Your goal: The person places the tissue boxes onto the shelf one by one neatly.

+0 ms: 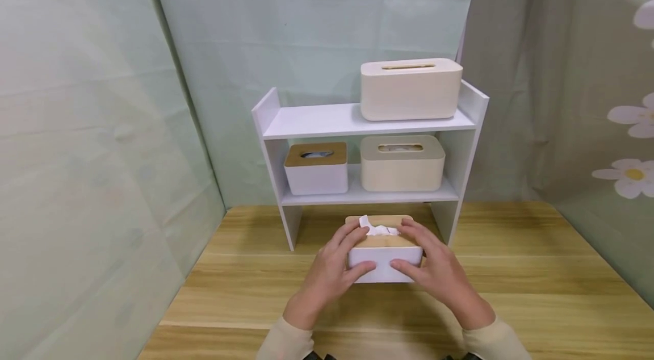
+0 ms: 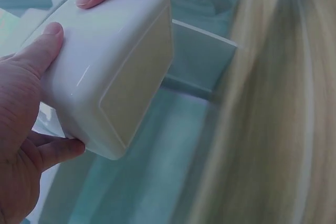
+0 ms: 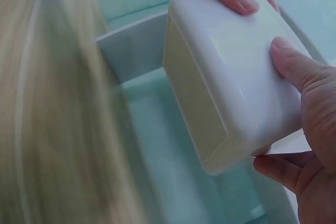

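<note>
A white tissue box with a wooden lid [image 1: 384, 265] is held between both hands above the table, in front of the shelf; a white tissue [image 1: 379, 230] pokes out of its slot. My left hand [image 1: 329, 263] grips the box's left side, thumb on the near face. On the opposite side my right hand [image 1: 436, 266] grips it the same way. Both wrist views show the white box [image 2: 89, 51] [image 3: 236, 61] off the table with its underside visible and the thumbs pressed on one face.
Behind the box stands a white two-tier shelf [image 1: 317, 121]. A cream tissue box [image 1: 409, 93] sits on its top tier. The lower tier holds a smaller wooden-lidded box [image 1: 317, 178] at left and a beige box [image 1: 402, 170] at right. Fabric curtains [image 1: 102, 121] surround the wooden table [image 1: 240, 292].
</note>
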A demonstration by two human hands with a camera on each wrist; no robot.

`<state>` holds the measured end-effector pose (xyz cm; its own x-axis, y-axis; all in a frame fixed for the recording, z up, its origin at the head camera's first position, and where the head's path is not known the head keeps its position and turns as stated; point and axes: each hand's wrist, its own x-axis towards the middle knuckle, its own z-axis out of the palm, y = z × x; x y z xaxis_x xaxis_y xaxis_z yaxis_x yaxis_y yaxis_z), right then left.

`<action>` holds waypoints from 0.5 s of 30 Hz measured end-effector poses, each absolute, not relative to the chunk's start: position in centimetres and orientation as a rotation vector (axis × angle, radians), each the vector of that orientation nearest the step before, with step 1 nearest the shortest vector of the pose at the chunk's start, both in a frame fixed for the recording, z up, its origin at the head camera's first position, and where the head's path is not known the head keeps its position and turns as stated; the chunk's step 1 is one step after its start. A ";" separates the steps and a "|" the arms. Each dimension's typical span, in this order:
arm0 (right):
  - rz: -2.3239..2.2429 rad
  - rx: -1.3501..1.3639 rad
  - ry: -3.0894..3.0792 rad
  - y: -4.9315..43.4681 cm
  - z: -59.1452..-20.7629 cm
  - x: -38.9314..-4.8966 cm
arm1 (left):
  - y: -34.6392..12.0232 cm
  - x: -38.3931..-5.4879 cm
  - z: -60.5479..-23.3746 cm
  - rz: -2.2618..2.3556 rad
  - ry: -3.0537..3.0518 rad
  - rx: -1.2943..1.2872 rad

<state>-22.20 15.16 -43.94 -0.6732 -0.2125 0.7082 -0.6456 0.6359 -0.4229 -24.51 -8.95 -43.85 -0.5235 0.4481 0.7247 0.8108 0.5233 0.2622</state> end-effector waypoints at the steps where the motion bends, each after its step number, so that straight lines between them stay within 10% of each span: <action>1: 0.896 0.677 -2.212 15.1 -43.7 -22.1 | -8.9 -24.4 -43.6 -0.789 -2.167 -1.015; 15: 0.808 0.782 -2.129 15.2 -42.0 -21.4 | -8.7 -23.5 -42.3 -0.742 -2.050 -1.061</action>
